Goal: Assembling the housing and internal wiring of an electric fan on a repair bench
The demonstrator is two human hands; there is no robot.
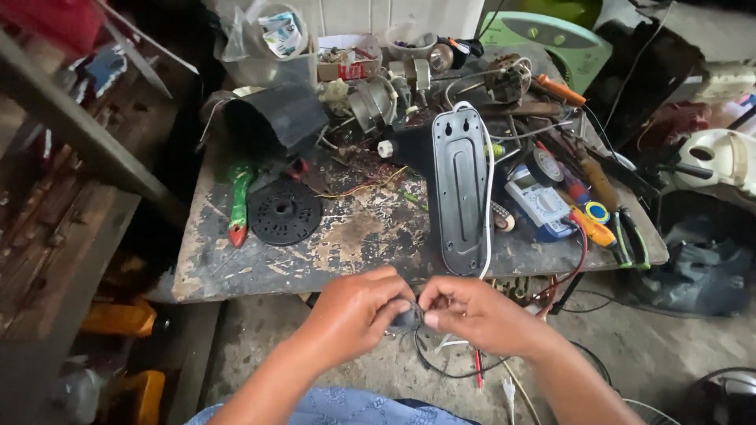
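Cluttered and scarred, the workbench (346, 244) fills the middle of the view, its paint worn through in patches. At the six o'clock edge, just off the bench and above the concrete floor, both hands meet. The left hand (354, 311) curls its fingers inward, thumb and fingertips pinched on a small dark part (409, 318) that sits between the two hands. The right hand (480, 313) closes on the same part from the three o'clock side, its fingers bent tight around it. Thin black wires (441, 368) hang down from the part toward six o'clock, with a red wire (477, 368) beside them; what the part itself is cannot be told, since the fingers hide most of it.

At twelve o'clock from the hands lies a long black housing (461, 197), flat side up, with a white cable (488, 189) running along its three o'clock edge. A round black disc (284, 211) lies at ten o'clock, and a green tool (239, 201) just beyond it toward nine. At two o'clock sits a blue multimeter (539, 206), near a roll of black tape (545, 166), pliers with green grips (630, 236) and an orange-handled screwdriver (561, 90). Motor parts (378, 98) and small boxes crowd the far edge. A green fan base (555, 43) stands at one o'clock behind the bench.
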